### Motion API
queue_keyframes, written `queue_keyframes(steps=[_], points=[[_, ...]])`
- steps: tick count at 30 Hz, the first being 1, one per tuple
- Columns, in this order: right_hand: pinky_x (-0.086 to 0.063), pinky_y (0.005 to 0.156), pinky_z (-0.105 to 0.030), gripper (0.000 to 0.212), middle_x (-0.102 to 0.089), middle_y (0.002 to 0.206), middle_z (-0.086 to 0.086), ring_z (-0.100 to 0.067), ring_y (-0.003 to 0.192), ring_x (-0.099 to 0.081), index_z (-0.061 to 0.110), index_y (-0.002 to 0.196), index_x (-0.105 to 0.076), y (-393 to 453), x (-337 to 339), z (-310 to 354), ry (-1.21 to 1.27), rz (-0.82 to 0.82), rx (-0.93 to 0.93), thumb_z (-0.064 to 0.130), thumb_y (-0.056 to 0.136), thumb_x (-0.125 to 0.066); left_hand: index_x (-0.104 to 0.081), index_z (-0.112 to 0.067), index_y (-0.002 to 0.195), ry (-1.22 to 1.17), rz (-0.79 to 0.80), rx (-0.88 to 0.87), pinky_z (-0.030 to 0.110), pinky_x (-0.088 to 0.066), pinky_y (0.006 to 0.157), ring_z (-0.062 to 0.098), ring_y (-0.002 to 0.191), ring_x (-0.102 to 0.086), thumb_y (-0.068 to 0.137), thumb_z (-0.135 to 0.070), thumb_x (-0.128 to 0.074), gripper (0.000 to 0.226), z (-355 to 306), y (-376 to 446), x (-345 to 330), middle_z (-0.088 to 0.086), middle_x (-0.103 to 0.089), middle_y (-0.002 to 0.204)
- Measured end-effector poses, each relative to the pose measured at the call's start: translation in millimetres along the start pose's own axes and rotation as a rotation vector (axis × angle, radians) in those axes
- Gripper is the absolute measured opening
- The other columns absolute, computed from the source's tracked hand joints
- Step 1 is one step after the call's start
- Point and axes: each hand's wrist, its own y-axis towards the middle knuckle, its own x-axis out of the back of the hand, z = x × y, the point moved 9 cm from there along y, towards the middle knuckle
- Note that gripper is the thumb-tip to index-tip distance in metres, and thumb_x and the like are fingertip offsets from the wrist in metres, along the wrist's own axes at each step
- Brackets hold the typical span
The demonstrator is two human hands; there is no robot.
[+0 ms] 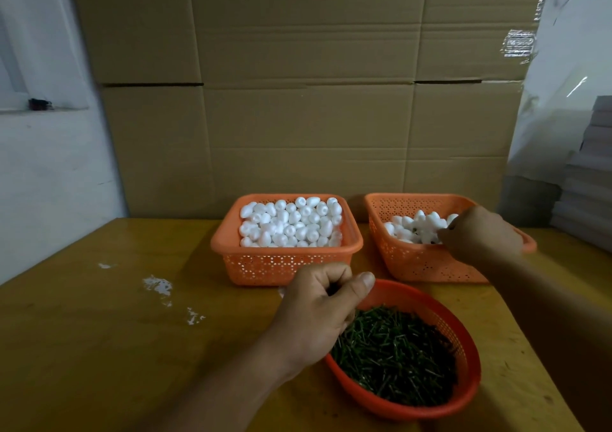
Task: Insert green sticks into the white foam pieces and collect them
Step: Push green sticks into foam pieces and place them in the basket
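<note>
Both hands curled: left hand (318, 305) over green sticks (394, 355), right hand (480, 233) in foam basket (414, 259)

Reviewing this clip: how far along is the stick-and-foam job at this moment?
Done: a small pile of foam pieces lies in the right basket, some showing dark spots, probably stick ends. In hand: the right hand reaches into that pile; the left hand, fingers curled, is at the stick bowl. Left: the middle basket is still heaped with plain foam.
</note>
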Motion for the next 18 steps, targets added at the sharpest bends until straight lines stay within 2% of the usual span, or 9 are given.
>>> queue_keyframes(steps=[2,4,7,9,11,13,15,18], points=[[-0.043,0.053,-0.027,0.022,-0.064,0.069,-0.006,-0.021,0.060,-0.062,0.015,0.077,-0.064,-0.2,-1.9,1.6,-0.001,0.017,0.011,0.032,0.091,-0.064,-0.046,-0.014,0.055,0.039,-0.004,-0.004,0.026,-0.038,0.051,0.020,0.051,-0.041,0.097,-0.037,-0.057,0.049,-0.6,0.3,0.4,0.006,-0.042,0.052],[-0.040,0.051,-0.025,0.025,-0.062,0.064,-0.006,-0.020,0.054,-0.058,0.012,0.072,-0.063,-2.5,-0.7,1.1,0.032,-0.003,0.019,0.029,0.092,-0.063,-0.047,-0.021,0.049,0.072,-0.020,0.004,0.024,-0.039,0.051,0.016,0.050,-0.043,0.098,-0.041,-0.054,0.053,-0.4,0.1,1.8,0.005,-0.044,0.051],[-0.036,0.049,-0.022,0.034,-0.055,0.051,-0.004,-0.020,0.044,-0.050,0.010,0.061,-0.063,-12.1,11.8,-0.2,0.139,-0.105,0.047,0.025,0.091,-0.062,-0.041,-0.025,0.052,0.022,-0.025,0.026,0.028,-0.027,0.047,0.013,0.045,-0.033,0.101,-0.040,-0.049,0.051,0.2,0.3,2.9,-0.003,-0.035,0.049],[-0.039,0.051,-0.024,0.027,-0.058,0.054,-0.003,-0.022,0.047,-0.054,0.011,0.072,-0.072,-24.6,23.5,4.5,0.207,-0.165,0.094,0.025,0.093,-0.061,-0.041,-0.024,0.059,-0.016,-0.051,0.043,0.032,-0.021,0.047,0.011,0.045,-0.026,0.101,-0.039,-0.048,0.045,1.8,1.5,6.9,-0.003,-0.029,0.052],[-0.041,0.050,-0.025,0.018,-0.063,0.062,0.003,-0.021,0.050,-0.057,0.016,0.091,-0.077,-41.2,32.5,14.2,0.339,-0.172,0.158,0.023,0.094,-0.061,-0.042,-0.021,0.065,-0.016,-0.082,0.054,0.025,-0.022,0.045,0.007,0.047,-0.026,0.106,-0.030,-0.045,0.042,3.9,3.6,12.2,-0.007,-0.031,0.054],[-0.040,0.048,-0.025,0.018,-0.066,0.071,0.006,-0.015,0.049,-0.057,0.018,0.102,-0.077,-61.4,35.4,24.6,0.518,-0.121,0.230,0.019,0.096,-0.060,-0.044,-0.016,0.072,-0.003,-0.116,0.081,0.023,-0.024,0.046,0.005,0.047,-0.028,0.107,-0.020,-0.042,0.035,6.3,5.9,18.4,-0.012,-0.034,0.054],[-0.038,0.042,-0.026,0.019,-0.069,0.071,0.003,-0.008,0.044,-0.055,0.021,0.103,-0.077,-84.1,35.4,33.6,0.666,-0.064,0.290,0.014,0.096,-0.061,-0.047,-0.011,0.077,0.034,-0.167,0.103,0.026,-0.024,0.046,0.006,0.047,-0.029,0.107,-0.014,-0.041,0.030,8.0,8.2,28.3,-0.011,-0.037,0.053],[-0.039,0.042,-0.026,0.020,-0.068,0.062,-0.007,-0.009,0.042,-0.052,0.027,0.099,-0.075,-115.2,34.2,43.8,0.710,0.000,0.385,0.011,0.094,-0.063,-0.054,-0.011,0.083,0.106,-0.235,0.134,0.028,-0.030,0.045,0.011,0.046,-0.034,0.102,-0.001,-0.038,0.027,8.6,13.5,47.7,-0.005,-0.041,0.053]])
